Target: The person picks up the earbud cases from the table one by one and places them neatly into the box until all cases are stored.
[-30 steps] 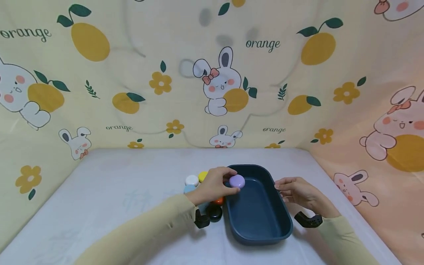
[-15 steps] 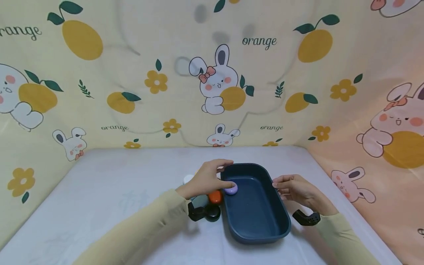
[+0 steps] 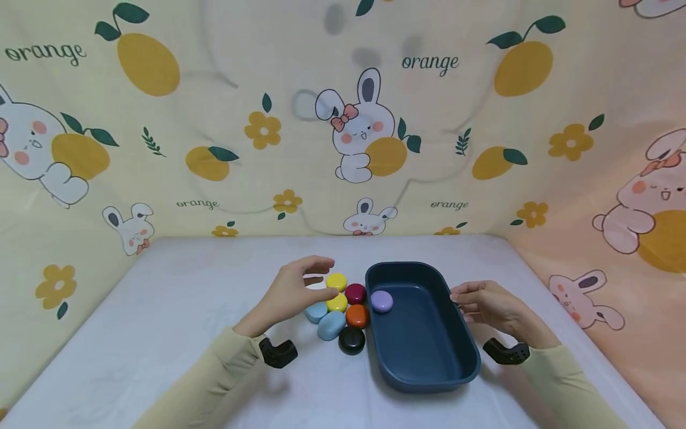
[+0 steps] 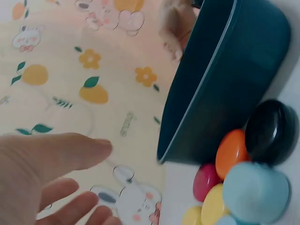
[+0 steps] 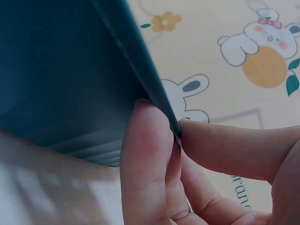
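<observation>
A dark blue rectangular box (image 3: pixel 423 348) stands on the table. My right hand (image 3: pixel 490 307) is at its right side; in the right wrist view thumb and fingers (image 5: pixel 145 154) pinch the rim. Inside the box, by the left wall, lies a round purple piece (image 3: pixel 382 301). My left hand (image 3: pixel 295 292) hovers left of the box, thumb and fingers apart, holding nothing. Below and beside it lie smooth rounded pieces: yellow (image 3: pixel 336 281), dark red (image 3: pixel 355 293), orange (image 3: pixel 357 316), black (image 3: pixel 351 340) and light blue (image 3: pixel 331 326). The left hand hides part of this group.
A white cloth covers the table (image 3: pixel 187 322). Behind and at both sides hangs a curtain (image 3: pixel 257 196) printed with rabbits and oranges. Each wrist carries a black camera band (image 3: pixel 277 353).
My left hand let go of the purple piece inside the box and moved out to the left, over the loose pieces. My right hand stays at the box's rim.
</observation>
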Demonstrator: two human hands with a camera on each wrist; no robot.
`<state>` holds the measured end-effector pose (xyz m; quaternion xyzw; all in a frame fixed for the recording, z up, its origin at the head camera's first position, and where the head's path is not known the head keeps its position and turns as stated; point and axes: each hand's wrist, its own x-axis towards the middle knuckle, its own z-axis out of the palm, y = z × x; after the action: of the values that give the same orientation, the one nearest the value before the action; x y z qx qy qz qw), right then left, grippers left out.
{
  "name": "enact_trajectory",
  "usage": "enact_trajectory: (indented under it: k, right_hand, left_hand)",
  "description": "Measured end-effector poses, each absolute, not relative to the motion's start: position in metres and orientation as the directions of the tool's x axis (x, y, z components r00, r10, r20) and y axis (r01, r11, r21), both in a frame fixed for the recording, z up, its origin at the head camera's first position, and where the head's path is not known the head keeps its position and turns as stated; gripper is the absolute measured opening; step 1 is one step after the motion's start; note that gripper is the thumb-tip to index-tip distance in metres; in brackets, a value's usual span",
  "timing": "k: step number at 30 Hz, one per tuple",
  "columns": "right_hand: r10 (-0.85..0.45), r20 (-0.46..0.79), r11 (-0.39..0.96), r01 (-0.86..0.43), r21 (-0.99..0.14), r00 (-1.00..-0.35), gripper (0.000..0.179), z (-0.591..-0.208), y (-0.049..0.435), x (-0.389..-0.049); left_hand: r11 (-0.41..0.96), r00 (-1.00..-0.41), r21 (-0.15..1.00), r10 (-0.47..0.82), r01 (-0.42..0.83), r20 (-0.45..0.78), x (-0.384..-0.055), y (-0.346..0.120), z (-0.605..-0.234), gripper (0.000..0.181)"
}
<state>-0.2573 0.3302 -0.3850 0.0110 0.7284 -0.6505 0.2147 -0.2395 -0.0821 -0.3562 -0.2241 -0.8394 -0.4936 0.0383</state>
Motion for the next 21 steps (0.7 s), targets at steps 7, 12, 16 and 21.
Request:
enact_trajectory:
  k: [7, 12, 16, 21]
  right_hand:
    - [-0.250, -0.338, 0.157, 0.306, -0.939, -0.907, 0.014, -0.382, 0.330, -0.258]
    - [-0.257, -0.336, 0.152, 0.305, -0.940, -0.906, 0.013, -0.380, 0.331, -0.257]
    - [-0.270, -0.330, 0.141, 0.302, -0.943, -0.905, 0.012, -0.382, 0.333, -0.256]
    - [-0.273, -0.328, 0.133, 0.302, -0.944, -0.904, 0.011, -0.383, 0.331, -0.256]
  left_hand:
    - [0.429, -0.921, 0.828, 0.303, 0.360, 0.244, -0.237, -0.106, -0.361, 0.053]
    - [0.402, -0.927, 0.851, 0.300, 0.337, 0.225, -0.243, -0.117, -0.370, 0.055]
    - [0.397, -0.919, 0.851, 0.329, 0.344, 0.218, -0.246, -0.122, -0.378, 0.054]
    - [0.392, -0.914, 0.857, 0.359, 0.333, 0.191, -0.248, -0.128, -0.388, 0.049]
